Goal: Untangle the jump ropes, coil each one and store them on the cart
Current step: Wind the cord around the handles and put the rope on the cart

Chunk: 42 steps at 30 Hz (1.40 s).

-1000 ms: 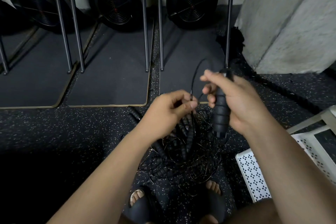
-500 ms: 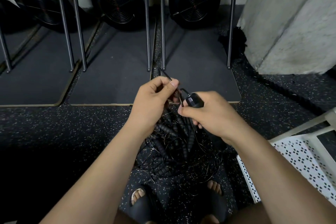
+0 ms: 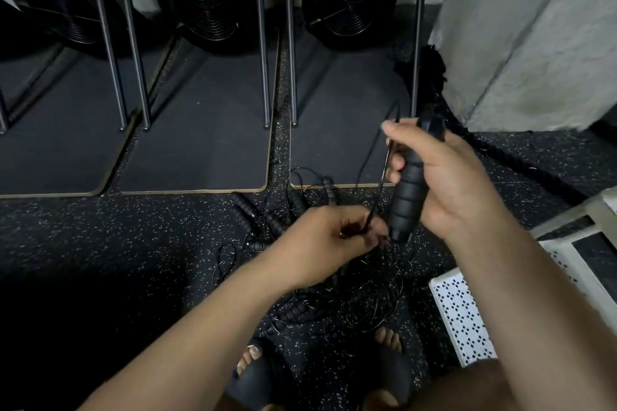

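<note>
Jump ropes (image 3: pixel 334 297) are mostly one black tangle on the floor (image 3: pixel 100 237), thin cords looped all over a bunch of ribbed handles, sitting right in front of the person's toes. Both feet are in black slides (image 3: pixel 263 380) at the bottom edge of the view. Just right of the tangle is the white perforated cart (image 3: pixel 460 317), near it but not touching as far as I can see.

Above the pile, the left hand (image 3: pixel 320 240) has its fingers (image 3: pixel 374 230) curled in and pinching a thin black cord (image 3: pixel 379 190), so the cord comes up out of the fingertips. It runs up and a bit right, past the near side of the right hand (image 3: pixel 450 183).

The right hand's fingers (image 3: pixel 397 167) are wrapped around one ribbed black handle (image 3: pixel 409 200). The handle is roughly upright, tilted a little, with its bottom end poking out below the palm just beside the left fingertips and its top end sticking out above the hand. The forefinger is stretched out across the top, with the cord passing right by it.

Farther out there are three dark mats (image 3: pixel 200 143) lying side by side on the floor, with shiny metal poles (image 3: pixel 263 43) standing on them. Behind those sit three round black fan wheels (image 3: pixel 207 0). A grey concrete pillar (image 3: pixel 534 27) fills the far right corner.
</note>
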{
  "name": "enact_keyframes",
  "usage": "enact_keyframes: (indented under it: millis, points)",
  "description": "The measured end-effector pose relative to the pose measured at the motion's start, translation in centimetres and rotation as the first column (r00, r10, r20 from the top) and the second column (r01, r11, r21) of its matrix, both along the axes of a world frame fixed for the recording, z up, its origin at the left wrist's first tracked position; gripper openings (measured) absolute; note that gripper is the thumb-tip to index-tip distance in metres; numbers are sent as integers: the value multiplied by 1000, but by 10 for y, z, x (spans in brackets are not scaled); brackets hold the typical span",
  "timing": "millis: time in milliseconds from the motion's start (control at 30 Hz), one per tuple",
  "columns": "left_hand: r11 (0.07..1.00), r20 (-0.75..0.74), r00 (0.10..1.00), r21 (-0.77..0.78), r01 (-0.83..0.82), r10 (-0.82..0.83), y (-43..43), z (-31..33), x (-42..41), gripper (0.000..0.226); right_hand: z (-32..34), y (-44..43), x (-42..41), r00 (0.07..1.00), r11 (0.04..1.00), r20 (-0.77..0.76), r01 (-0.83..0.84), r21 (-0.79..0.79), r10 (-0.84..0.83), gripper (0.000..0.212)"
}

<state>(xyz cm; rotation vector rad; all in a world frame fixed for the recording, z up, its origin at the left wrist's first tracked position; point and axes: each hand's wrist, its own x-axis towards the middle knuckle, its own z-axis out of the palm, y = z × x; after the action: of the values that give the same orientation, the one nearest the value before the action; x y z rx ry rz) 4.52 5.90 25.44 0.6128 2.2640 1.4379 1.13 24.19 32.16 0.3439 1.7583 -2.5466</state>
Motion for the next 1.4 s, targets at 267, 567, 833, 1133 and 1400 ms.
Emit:
enact_keyframes:
  millis: [267,567,833,1133,1400]
  points:
    - [963,-194,969,-191,-190,152,-15,-2,-8,9,-9,7,-4,999,997,35,-30,64,28,34]
    - [839,39,884,296,-456,466,-30,18,-24,8,-17,-11,7,921,821,143,-388,419,362,12]
    - [658,289,831,510,-554,476,-39,28,-30,8,-36,-36,13,877,508,169,-407,759,450,13]
    - [597,339,771,491,-634,540,-45,30,-32,10,-36,-53,22,915,507,-17,-207,837,402,22]
    - [969,212,963,150,-198,164,-34,27,-17,32,-2,-32,19,954,872,-261,-2,490,149,10]
